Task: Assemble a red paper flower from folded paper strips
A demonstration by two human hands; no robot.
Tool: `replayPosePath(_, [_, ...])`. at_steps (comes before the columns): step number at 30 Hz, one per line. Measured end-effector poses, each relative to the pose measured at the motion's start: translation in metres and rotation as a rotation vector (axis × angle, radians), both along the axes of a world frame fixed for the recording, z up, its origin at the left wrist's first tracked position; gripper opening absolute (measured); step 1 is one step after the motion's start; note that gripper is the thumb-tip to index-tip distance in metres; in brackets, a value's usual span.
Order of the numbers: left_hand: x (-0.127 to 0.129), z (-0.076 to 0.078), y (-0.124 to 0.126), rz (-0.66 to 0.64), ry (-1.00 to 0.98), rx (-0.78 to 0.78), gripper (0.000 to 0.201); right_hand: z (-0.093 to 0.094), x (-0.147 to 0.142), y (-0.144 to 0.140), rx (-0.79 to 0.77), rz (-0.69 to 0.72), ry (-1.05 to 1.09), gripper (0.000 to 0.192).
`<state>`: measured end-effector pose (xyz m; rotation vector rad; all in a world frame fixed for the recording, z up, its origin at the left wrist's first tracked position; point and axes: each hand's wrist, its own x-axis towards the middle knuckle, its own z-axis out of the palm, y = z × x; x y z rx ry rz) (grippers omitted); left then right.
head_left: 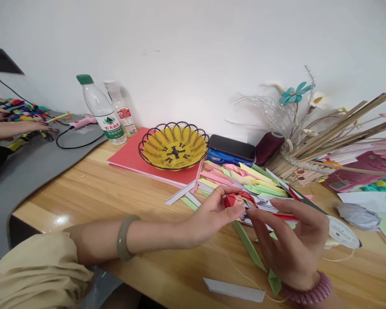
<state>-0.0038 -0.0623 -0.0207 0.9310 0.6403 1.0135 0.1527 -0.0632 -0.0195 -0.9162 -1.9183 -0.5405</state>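
Observation:
A small piece of folded red paper, with some cream or pale parts showing, is held above the table in my left hand. The left thumb lies along its near side and the fingers curl behind it. My right hand meets its right edge with thumb and fingertip pinched together, while other fingers stay raised. Just behind the hands spreads a pile of folded paper strips in pink, yellow, green and white. A long green strip and a thin cream thread run below the hands.
A yellow woven basket sits on red paper. Bottles stand behind left. At right are a thread spool, crumpled grey paper and a stick-and-flower decoration. A white strip lies in front. Another person's hands work far left.

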Motion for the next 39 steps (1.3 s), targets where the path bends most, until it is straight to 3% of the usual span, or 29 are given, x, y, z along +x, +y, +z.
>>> replayPosePath(7, [0.001, 0.000, 0.000, 0.003, -0.012, -0.017, 0.041, 0.002, 0.005, -0.001, 0.069, -0.047, -0.114, 0.040])
replayPosePath(17, [-0.002, 0.000, 0.000, 0.017, 0.124, 0.074, 0.035, 0.005, 0.001, 0.001, -0.003, -0.052, -0.124, 0.028])
replayPosePath(19, [-0.003, 0.000, 0.000, 0.034, 0.159, 0.113, 0.032, 0.005, -0.001, 0.003, -0.063, -0.021, -0.103, 0.030])
replayPosePath(24, [-0.007, -0.003, 0.006, 0.067, 0.373, 0.207, 0.025, 0.000, -0.003, 0.003, -0.471, 0.002, 0.058, 0.027])
replayPosePath(27, [-0.010, -0.005, 0.012, 0.112, 0.527, 0.292, 0.014, -0.004, -0.003, 0.002, -0.595, -0.020, 0.111, 0.022])
replayPosePath(31, [-0.014, -0.002, 0.018, 0.175, 0.676, 0.430, 0.013, -0.006, 0.000, 0.002, -0.641, 0.032, 0.091, 0.017])
replayPosePath(36, [-0.023, 0.007, 0.025, 0.160, 0.721, 0.433, 0.014, 0.002, 0.001, -0.001, -0.518, 0.207, 0.006, 0.011])
replayPosePath(39, [-0.030, 0.014, 0.029, 0.154, 0.759, 0.429, 0.013, 0.004, 0.000, -0.003, -0.551, 0.247, -0.086, 0.015])
